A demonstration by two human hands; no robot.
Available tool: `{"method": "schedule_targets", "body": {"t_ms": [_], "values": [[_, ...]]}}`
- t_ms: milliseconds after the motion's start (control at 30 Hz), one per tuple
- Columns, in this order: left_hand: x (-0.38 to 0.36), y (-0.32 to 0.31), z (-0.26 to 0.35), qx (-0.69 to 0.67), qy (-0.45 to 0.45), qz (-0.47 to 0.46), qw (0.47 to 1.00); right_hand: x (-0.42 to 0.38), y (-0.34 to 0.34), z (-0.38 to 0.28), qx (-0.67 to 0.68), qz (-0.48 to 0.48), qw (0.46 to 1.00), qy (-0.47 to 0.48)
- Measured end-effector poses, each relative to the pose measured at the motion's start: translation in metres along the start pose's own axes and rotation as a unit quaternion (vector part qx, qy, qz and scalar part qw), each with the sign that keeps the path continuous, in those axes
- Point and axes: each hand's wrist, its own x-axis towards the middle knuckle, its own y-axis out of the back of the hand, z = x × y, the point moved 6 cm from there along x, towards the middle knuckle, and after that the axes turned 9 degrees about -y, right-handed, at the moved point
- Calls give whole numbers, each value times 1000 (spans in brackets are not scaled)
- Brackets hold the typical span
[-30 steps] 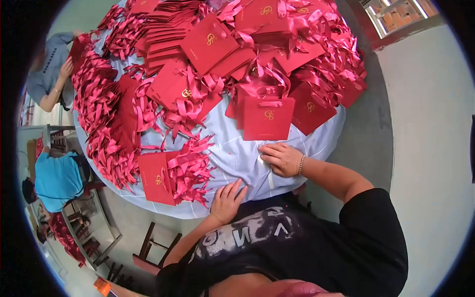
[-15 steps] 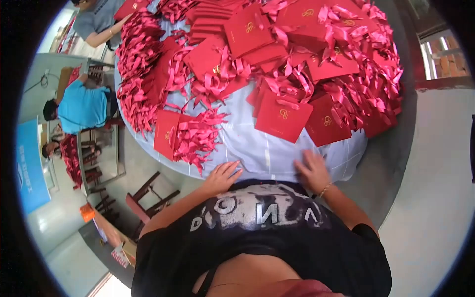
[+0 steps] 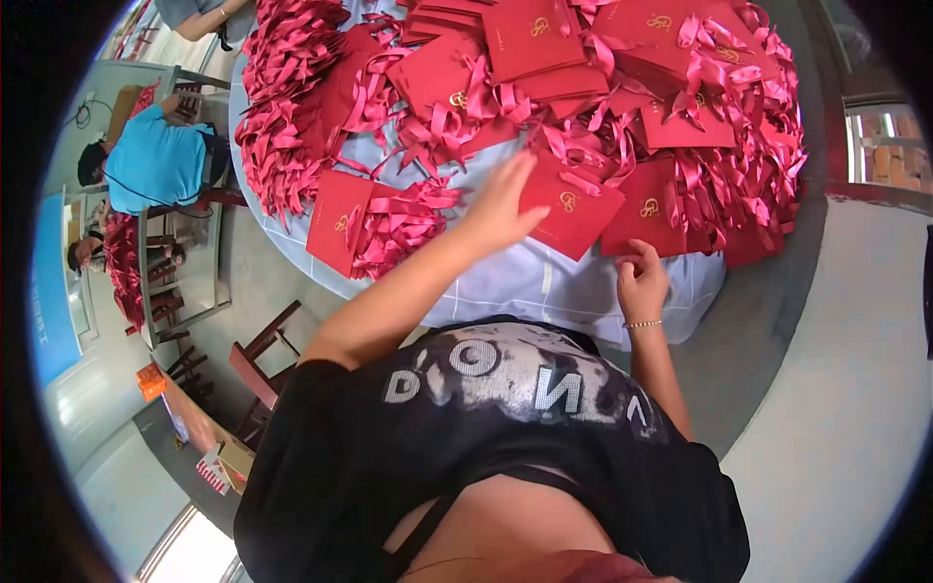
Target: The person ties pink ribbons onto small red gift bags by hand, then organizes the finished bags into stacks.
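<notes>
Pale-blue checked cloth [image 3: 496, 291] lies beneath a red paper bag with gold lettering [image 3: 571, 209]; an open left hand [image 3: 499, 206] is at its left edge, a curled right hand [image 3: 643, 284] below its right side, grip unclear.

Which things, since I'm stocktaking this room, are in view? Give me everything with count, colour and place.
Gift bags: too many overlapping to count, red with gold lettering, piled centre and top
Ribbons: many, pink-red, on and among the bags
Tablecloth: one, pale blue with white lines, beneath the bags
Co-workers: at least three, one in blue, one in grey, left side
Seats: several, dark reddish-brown, left
Small item: one, orange, lower left
Cardboard box: one, tan, lower left
Banner: one, blue, far left
Window: one, reddish bricks beyond, upper right
T-shirt: one, black with white letters, on the wearer
Bracelet: one, gold-toned, right wrist
Left hand: one, bare, at a bag's left side
Right hand: one, bare, near the bags' lower edge
</notes>
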Motion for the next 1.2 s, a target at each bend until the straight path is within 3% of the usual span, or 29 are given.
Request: {"method": "schedule_targets", "body": {"t_ms": [33, 100, 200, 233, 333, 433, 600, 633, 700, 800, 833, 933, 1067, 1100, 1133, 1167, 1200], "values": [[10, -6, -19, 3, 25, 41, 999, 0, -3, 3, -39, 2, 999, -16], [27, -20, -47, -16, 99, -9, 995, 3, -5, 15, -93, -6, 994, -63], [42, -35, -61, -34, 152, -55, 986, 9, -7, 20, 9, 0, 998, -60], [44, -33, -56, -31, 169, -51, 984, 14, -16, 18, 35, -44, 996, -74], [44, -33, -52, -23, 205, -44, 977, 21, -53, -1, 199, -90, 976, 25], [38, -39, -59, -92, 196, -33, 976, 34, -69, -8, 219, -43, 975, 12], [24, -17, -31, -134, 229, -44, 963, 43, -79, -8, 261, -178, 939, -136], [20, -16, -25, -202, 204, -15, 958, 41, -81, -8, 267, -215, 925, -165], [12, -12, -14, -334, 152, 44, 929, 36, -79, -15, 305, -194, 927, -100], [2, 8, 11, -380, 111, 66, 916, 13, -57, -42, 265, -112, 957, 17], [3, 17, 19, -321, 84, -4, 943, 3, -49, -51, 235, -76, 967, 59], [-9, 39, 27, -169, -104, 74, 977, -15, -44, -49, 138, -69, 978, 143], [-38, 10, -2, -214, -103, -3, 972, 2, -85, -2, 170, -207, 957, 115], [-45, -2, -13, -279, -21, -29, 960, 15, -100, 22, 168, -216, 954, 124], [-43, -1, -12, -255, -28, -26, 966, 29, -115, 46, 166, -225, 951, 134], [-39, 1, -10, -233, -35, -23, 972, 40, -123, 60, 43, -197, 958, 203], [-34, 3, -7, -211, -43, -22, 976, 24, -109, 23, 255, -258, 930, 66]]}}
